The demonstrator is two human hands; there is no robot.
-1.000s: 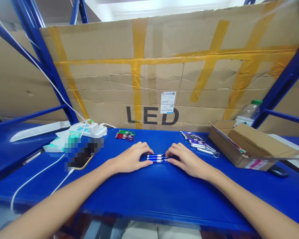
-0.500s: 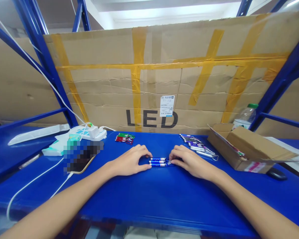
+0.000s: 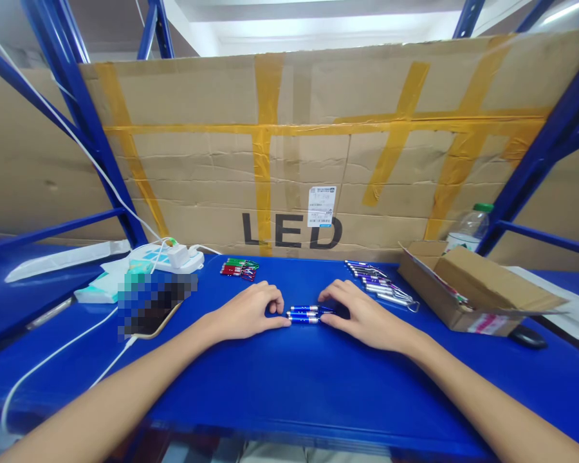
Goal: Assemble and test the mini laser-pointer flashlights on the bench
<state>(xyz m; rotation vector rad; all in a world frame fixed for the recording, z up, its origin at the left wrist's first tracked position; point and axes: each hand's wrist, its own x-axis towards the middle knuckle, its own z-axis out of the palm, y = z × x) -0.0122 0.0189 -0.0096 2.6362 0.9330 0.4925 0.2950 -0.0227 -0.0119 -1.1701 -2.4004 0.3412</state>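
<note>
Three or so small blue metal penlights with clip rings (image 3: 303, 314) lie side by side on the blue table, between my hands. My left hand (image 3: 251, 312) rests at their left ends, thumb tip against or just beside the lowest one, index finger curled and apart from the thumb. At the clip ends is my right hand (image 3: 361, 315), thumb at the lower clips and forefinger raised above the row; a gap shows between them. The clips are partly hidden by the right thumb and fingers.
Green and red penlights (image 3: 239, 267) lie at the back left. Purple, black and silver ones (image 3: 380, 284) fan out at the back right, beside an open cardboard box (image 3: 482, 296). A phone (image 3: 157, 308), cable and power strip (image 3: 186, 262) are left; cardboard (image 3: 207, 167) stands behind.
Both hands' fingers have spread slightly: the left index has drawn back from the penlights, and the right thumb and forefinger have parted at the clips. The view has shifted a little.
</note>
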